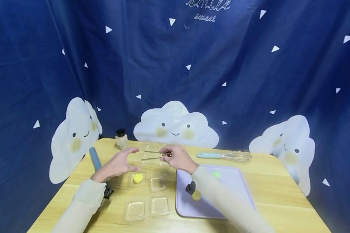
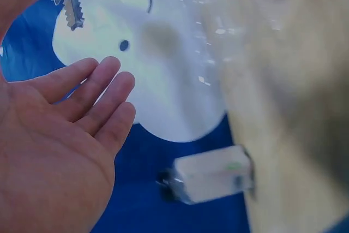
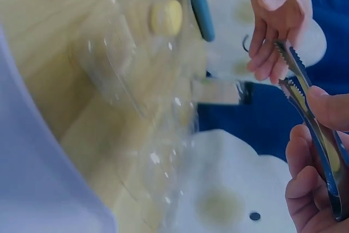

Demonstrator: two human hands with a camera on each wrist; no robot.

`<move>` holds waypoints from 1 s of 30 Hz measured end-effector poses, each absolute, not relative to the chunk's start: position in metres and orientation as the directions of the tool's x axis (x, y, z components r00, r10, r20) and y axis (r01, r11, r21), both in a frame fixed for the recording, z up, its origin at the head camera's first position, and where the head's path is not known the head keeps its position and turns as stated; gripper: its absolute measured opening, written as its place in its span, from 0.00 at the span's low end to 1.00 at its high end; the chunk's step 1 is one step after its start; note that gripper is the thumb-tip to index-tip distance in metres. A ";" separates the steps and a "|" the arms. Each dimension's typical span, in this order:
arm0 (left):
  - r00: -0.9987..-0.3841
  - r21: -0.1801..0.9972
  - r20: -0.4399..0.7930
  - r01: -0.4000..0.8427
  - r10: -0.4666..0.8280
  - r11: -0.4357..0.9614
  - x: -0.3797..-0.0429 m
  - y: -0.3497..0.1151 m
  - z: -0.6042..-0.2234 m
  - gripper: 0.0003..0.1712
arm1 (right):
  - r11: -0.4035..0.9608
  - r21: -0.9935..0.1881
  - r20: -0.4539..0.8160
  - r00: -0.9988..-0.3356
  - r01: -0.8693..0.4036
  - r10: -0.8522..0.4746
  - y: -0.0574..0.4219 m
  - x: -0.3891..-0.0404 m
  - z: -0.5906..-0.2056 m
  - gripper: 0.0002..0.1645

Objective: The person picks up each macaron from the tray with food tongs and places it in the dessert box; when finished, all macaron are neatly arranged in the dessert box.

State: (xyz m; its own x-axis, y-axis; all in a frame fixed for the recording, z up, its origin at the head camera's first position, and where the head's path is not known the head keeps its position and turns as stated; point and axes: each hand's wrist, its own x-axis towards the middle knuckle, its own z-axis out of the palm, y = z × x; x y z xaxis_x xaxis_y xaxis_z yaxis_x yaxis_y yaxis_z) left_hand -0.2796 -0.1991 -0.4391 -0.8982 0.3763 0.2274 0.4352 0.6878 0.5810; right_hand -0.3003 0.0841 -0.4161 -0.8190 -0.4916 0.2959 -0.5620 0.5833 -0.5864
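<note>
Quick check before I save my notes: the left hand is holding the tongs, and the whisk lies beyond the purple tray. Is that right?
Not quite: the right hand is holding the tongs, as the head view shows; the left hand holds nothing. The whisk does lie beyond the purple tray.

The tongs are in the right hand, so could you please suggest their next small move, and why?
Perhaps carry the tongs toward the green piece on the tray: their tips are apart with nothing between, and several clear containers look empty.
</note>
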 end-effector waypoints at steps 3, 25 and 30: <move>-0.874 0.541 0.243 0.481 0.420 0.689 -0.286 -0.188 -0.430 0.49 | 0.588 -0.589 0.328 -0.829 -0.554 -0.453 0.098 -0.304 -0.411 0.13; -0.845 0.535 0.005 0.453 0.534 0.713 -0.266 -0.127 -0.452 0.53 | 0.720 -0.600 0.387 -0.914 -0.348 -0.119 0.262 -0.303 -0.426 0.14; -0.839 0.540 -0.021 0.448 0.544 0.712 -0.262 -0.123 -0.455 0.54 | 0.713 -0.645 0.318 -0.945 -0.275 -0.076 0.292 -0.294 -0.434 0.14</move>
